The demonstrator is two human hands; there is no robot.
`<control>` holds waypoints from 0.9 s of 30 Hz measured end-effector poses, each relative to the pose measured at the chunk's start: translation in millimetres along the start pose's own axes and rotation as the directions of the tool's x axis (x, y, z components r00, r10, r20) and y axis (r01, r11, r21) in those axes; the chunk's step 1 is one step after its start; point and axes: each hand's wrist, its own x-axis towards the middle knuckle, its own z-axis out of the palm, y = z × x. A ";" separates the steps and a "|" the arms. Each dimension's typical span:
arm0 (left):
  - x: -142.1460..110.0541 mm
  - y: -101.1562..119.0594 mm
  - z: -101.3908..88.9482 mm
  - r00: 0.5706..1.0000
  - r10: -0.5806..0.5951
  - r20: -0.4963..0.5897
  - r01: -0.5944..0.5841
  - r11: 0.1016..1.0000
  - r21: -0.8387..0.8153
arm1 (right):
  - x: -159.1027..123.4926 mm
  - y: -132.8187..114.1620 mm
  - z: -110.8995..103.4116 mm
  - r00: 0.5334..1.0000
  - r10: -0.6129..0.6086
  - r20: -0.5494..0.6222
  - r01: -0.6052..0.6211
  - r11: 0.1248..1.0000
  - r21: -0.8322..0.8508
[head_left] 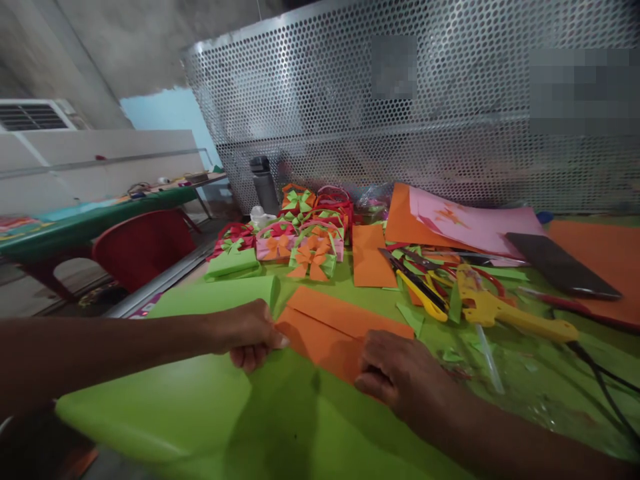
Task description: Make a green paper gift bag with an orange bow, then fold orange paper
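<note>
A folded piece of orange paper (320,333) lies on the green table top (200,407), with a flap running along its length. My left hand (254,333) pinches its left end between thumb and bent fingers. My right hand (390,370) is closed at the paper's right part, knuckles up and fingers curled under, covering that edge. Past my left hand a folded light-green sheet (220,293) rests on the table. A yellow glue gun (495,307) lies to the right of my right hand, its clear stick pointing toward me.
Small paper bags with bows (313,257) cluster at the back, beside a grey bottle (265,183). Scissors (420,283), a dark phone (563,263), pink sheets (480,223) and green scraps fill the right side. A perforated metal panel (320,100) stands behind. A red chair (143,247) is at left.
</note>
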 end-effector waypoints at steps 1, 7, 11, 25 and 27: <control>-0.3 -1.1 -1.2 1.000 -0.003 -0.011 0.003 1.000 -0.007 | -0.1 0.1 0.3 1.000 0.001 0.005 -0.001 1.000 -0.005; -3.6 -10.0 -8.4 0.996 -0.034 -0.083 0.031 0.999 -0.035 | 1.1 0.3 0.7 1.000 0.005 0.005 -0.005 1.000 0.001; -5.6 -15.1 -11.4 0.991 -0.046 -0.123 0.041 0.998 -0.044 | 1.1 0.1 0.8 1.000 -0.005 0.004 0.005 1.000 0.001; -15.0 -20.4 -27.4 0.997 -0.016 -0.072 0.026 0.990 0.136 | 1.0 1.8 3.3 0.999 -0.029 -0.031 0.028 0.999 -0.034; -22.3 -4.5 -30.4 1.000 -0.007 0.011 0.004 0.971 0.239 | 0.9 1.4 3.9 0.999 -0.039 -0.036 0.037 0.997 -0.063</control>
